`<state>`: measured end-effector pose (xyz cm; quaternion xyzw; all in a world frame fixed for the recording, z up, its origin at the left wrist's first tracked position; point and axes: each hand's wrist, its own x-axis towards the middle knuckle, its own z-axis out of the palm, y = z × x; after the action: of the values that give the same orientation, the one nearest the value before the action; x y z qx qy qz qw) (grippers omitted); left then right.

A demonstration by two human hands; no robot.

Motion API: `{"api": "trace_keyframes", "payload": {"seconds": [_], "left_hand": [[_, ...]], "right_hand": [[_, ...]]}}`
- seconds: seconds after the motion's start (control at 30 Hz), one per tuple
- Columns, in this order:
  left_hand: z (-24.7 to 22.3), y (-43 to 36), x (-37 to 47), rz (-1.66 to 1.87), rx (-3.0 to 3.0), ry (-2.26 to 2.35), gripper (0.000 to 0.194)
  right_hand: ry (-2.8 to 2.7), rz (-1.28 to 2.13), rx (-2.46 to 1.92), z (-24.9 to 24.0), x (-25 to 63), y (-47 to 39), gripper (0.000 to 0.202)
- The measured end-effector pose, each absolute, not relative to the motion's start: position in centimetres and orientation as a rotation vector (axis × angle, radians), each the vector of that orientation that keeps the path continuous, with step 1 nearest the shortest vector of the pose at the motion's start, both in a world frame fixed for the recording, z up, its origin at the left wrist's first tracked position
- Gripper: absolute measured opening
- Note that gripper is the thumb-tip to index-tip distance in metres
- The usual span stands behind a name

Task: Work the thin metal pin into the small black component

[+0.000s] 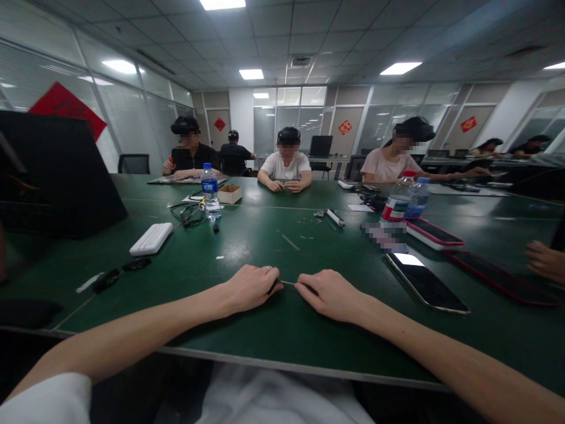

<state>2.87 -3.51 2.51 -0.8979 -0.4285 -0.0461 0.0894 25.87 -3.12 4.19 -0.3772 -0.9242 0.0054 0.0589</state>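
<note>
My left hand [251,287] rests on the green table [247,241], fingers curled closed around a small black piece [273,286] that shows at the fingertips. Facing it, my right hand [331,292] is closed too, with a dark piece [311,288] partly visible under the index finger. A thin pale rod [288,282] bridges the short gap between both hands. Whether the rod and the dark pieces are one object cannot be made out, as my fingers cover most of it.
Phones [428,282] and water bottles [397,200] stand or lie to the right. A white power strip-like box [152,239], black cables [189,215], another bottle [210,191] and a small open box [230,194] are at left. Several people wearing headsets sit around.
</note>
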Motion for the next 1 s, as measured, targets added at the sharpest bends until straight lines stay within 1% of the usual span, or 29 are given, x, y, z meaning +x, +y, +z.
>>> {"api": "trace_keyframes", "payload": {"seconds": [0.5,0.77,1.0], "left_hand": [[2.1,-3.4,2.1,-0.249,-2.933,-1.133,0.021],[2.1,-3.4,1.7,-0.290,-3.013,-1.046,0.020],[1.9,-3.1,1.9,-0.354,-2.936,-1.230,0.026]], "right_hand": [[-2.864,0.129,-0.945,4.5,26.3,-3.0,0.033],[-2.879,0.114,-0.935,4.5,26.5,-2.9,0.034],[-2.826,0.059,-0.988,4.3,26.3,-3.0,0.033]]}}
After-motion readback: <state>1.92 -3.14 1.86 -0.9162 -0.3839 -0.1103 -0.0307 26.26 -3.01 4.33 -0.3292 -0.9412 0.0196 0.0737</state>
